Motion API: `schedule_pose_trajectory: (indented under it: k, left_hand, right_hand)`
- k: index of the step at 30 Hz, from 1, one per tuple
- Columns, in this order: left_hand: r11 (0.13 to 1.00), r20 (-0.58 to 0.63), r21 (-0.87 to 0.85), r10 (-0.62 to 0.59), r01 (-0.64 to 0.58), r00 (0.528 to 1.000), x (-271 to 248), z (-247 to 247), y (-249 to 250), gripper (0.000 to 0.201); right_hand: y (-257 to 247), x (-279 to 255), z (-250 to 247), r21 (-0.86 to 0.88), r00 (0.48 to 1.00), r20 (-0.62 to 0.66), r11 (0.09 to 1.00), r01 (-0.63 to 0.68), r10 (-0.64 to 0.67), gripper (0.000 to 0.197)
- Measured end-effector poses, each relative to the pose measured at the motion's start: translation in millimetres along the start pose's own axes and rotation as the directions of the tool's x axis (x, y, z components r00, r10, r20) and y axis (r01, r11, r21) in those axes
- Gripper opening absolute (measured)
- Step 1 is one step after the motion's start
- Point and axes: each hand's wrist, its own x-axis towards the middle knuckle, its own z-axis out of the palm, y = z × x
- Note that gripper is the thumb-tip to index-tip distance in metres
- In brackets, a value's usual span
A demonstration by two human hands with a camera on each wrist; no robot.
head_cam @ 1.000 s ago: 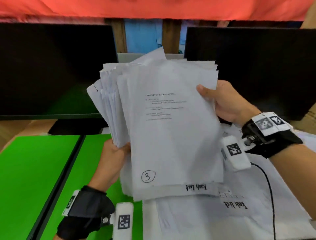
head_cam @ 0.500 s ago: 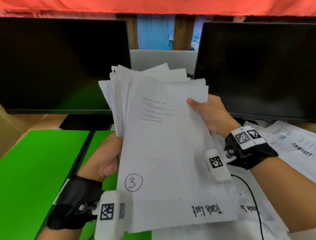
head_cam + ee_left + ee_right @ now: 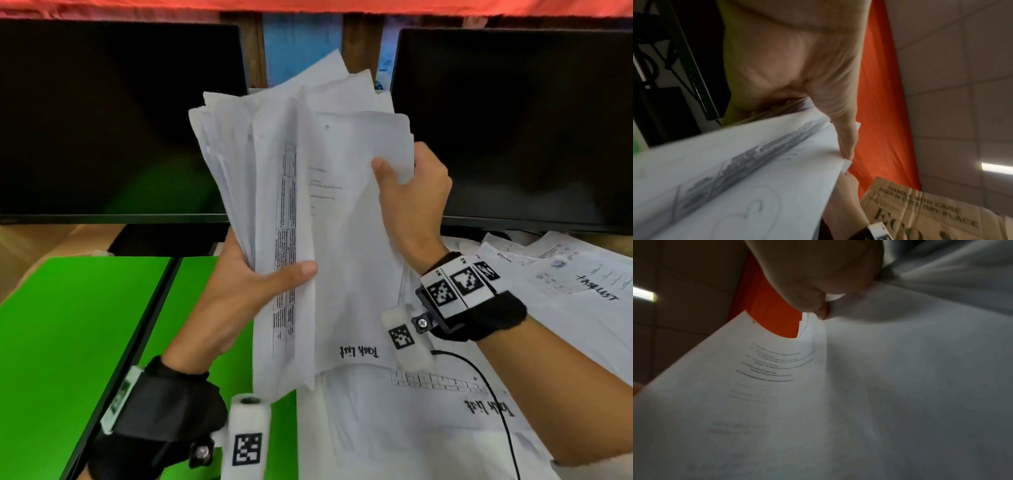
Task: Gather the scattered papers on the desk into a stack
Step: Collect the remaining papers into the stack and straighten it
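A thick, uneven bundle of white papers stands nearly upright in the air between the two monitors. My left hand grips its lower left edge, thumb laid across the front sheets. My right hand pinches the right edge, thumb on the front page with "Task List" at its bottom. The left wrist view shows my thumb pressed on a printed sheet of the bundle. In the right wrist view my fingers pinch the front page. More loose papers lie on the desk below and to the right.
Two dark monitors stand behind the bundle. Green panels cover the desk on the left. A black cable runs from my right wrist over the desk papers. Scattered sheets lie under the right monitor.
The bundle has turned more upright and edge-on. My left thumb has come round onto its front. My right hand slid down the right edge.
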Motion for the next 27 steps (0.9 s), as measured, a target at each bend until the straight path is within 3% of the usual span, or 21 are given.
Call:
schedule_pose_trajectory:
  k: [3,6,9,12,14,16,19,21,23,24,27]
  left_hand:
    - [0.996,-0.025,0.079,0.032,-0.03,0.999,-4,15,-2,0.102]
    - [0.997,-0.107,0.033,0.068,-0.065,0.992,-7,23,-1,0.108]
    - [0.991,-0.195,0.109,0.103,-0.083,0.975,-3,28,-5,0.109]
    - [0.983,-0.329,0.18,0.105,-0.047,0.938,7,23,-16,0.084]
    - [0.999,-0.391,0.033,0.04,-0.029,0.92,14,14,-19,0.052]
    - [0.985,-0.38,-0.17,-0.059,-0.007,0.923,19,4,-17,0.035]
    - [0.975,-0.376,-0.221,-0.061,-0.025,0.925,25,-10,-15,0.034]
    - [0.977,-0.382,-0.21,-0.054,-0.03,0.923,27,-16,-13,0.031]
    - [0.98,-0.365,-0.198,-0.054,-0.021,0.929,28,-18,-13,0.029]
    - [0.984,-0.351,-0.176,-0.047,-0.016,0.935,28,-19,-12,0.028]
    - [0.989,-0.318,0.103,0.133,-0.105,0.939,30,-21,-5,0.028]
  right_hand:
    - [2,0,2,-0.008,1.0,-0.008,1.0,-0.004,0.004,0.017]
    - [1,-4,1,-0.044,1.0,-0.001,0.999,0.017,-0.017,0.018]
    - [-1,-7,2,-0.065,1.0,-0.004,0.998,0.026,-0.026,0.019]
    - [-5,-7,1,0.034,1.0,-0.027,0.999,0.013,-0.012,0.017]
    - [-10,-7,-4,0.16,0.998,-0.057,0.987,0.0,0.009,0.016]
    - [-13,-8,-11,0.274,0.997,-0.076,0.962,-0.006,0.028,0.029]
    - [-4,-8,-23,0.399,0.991,0.107,0.91,-0.113,0.076,0.062]
    - [8,-12,-29,0.422,0.927,0.336,0.852,-0.308,0.168,0.077]
    - [19,-21,-31,0.286,0.832,0.495,0.857,-0.429,0.251,0.07]
    - [24,-27,-30,0.221,0.818,0.508,0.877,-0.426,0.27,0.059]
    - [26,-39,-25,0.211,0.878,0.402,0.907,-0.364,0.259,0.03]
